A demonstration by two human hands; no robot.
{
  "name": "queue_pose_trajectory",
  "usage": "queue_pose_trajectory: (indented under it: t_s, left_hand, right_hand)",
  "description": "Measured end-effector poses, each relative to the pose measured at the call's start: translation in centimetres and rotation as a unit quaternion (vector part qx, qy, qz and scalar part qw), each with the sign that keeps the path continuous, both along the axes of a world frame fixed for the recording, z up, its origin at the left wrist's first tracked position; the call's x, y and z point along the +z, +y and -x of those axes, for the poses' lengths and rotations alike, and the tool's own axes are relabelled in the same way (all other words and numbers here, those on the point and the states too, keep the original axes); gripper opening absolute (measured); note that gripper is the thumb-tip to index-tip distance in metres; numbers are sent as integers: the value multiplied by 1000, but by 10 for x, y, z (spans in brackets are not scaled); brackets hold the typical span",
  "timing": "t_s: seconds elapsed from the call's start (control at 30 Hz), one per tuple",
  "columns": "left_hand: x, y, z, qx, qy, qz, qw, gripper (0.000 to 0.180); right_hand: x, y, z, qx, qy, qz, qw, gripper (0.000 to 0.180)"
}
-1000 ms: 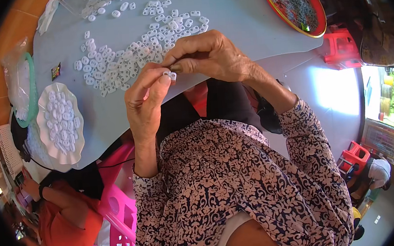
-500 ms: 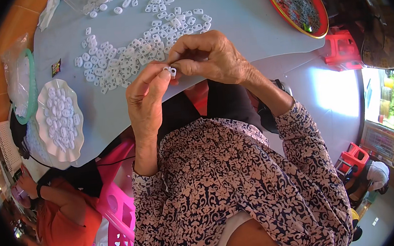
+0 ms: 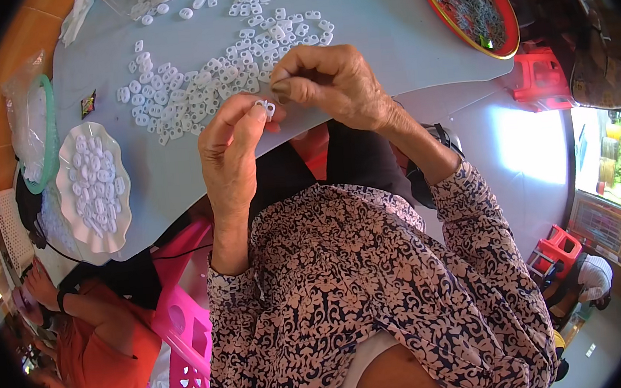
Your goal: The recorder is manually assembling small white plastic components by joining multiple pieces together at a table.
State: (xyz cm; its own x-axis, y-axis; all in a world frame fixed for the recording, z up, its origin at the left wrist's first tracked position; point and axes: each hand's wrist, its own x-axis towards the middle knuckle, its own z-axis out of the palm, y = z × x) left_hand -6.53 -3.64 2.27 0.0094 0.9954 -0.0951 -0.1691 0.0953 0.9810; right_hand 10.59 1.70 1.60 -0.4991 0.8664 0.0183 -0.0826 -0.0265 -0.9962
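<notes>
Between the thumb and fingers of my left hand (image 3: pixel 230 138) is a small white plastic piece with holes (image 3: pixel 268 109), held just over the table's near edge. My right hand (image 3: pixel 338 88) is closed in a pinch beside it, a little apart; what its fingertips hold, if anything, is too small to make out. Beyond both hands spreads a loose pile of similar white pieces (image 3: pixel 205 92) on the grey-blue table (image 3: pixel 377 25). To the left, a scalloped white dish (image 3: pixel 66 204) holds many white oval pieces (image 3: pixel 96 187).
At the far right a red tray with a yellow rim (image 3: pixel 510 42) holds thin metallic-looking bits. A small dark wrapper (image 3: pixel 88 104) and a green-rimmed container (image 3: pixel 50 135) are at left. A person in orange (image 3: pixel 111 359) sits by a pink chair (image 3: pixel 182 331). Red stools (image 3: pixel 541 81) stand right.
My right hand has drawn slightly up and away from the white piece, opening a small gap. My left hand keeps its grip on the piece, almost in place.
</notes>
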Motion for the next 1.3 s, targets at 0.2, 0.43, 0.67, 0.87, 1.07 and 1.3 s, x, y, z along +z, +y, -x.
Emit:
queue_pose_trajectory:
  t_s: [0.2, 0.43, 0.67, 0.87, 1.07, 1.3]
  left_hand:
    - [10, 1, -5, -31, 42, 6, 999, 16]
    - [13, 2, -6, -29, 63, 10, 998, 16]
    - [12, 5, -4, -53, 77, 11, 996, 16]
    - [14, 5, -6, -61, 75, 15, 995, 16]
    - [13, 5, -5, -64, 75, 22, 995, 16]
    - [10, 11, 1, -91, 65, 37, 993, 15]
  right_hand:
    - [0, 4, -5, 22, 35, 32, 999, 8]
    - [0, 4, -2, 39, 124, 32, 991, 8]
    - [0, 5, -3, 45, 111, 13, 993, 12]
    - [-1, 4, -5, 36, 104, 8, 994, 12]
    - [-3, 2, -6, 29, 84, -30, 996, 11]
    - [-6, 1, -3, 30, 85, -83, 992, 7]
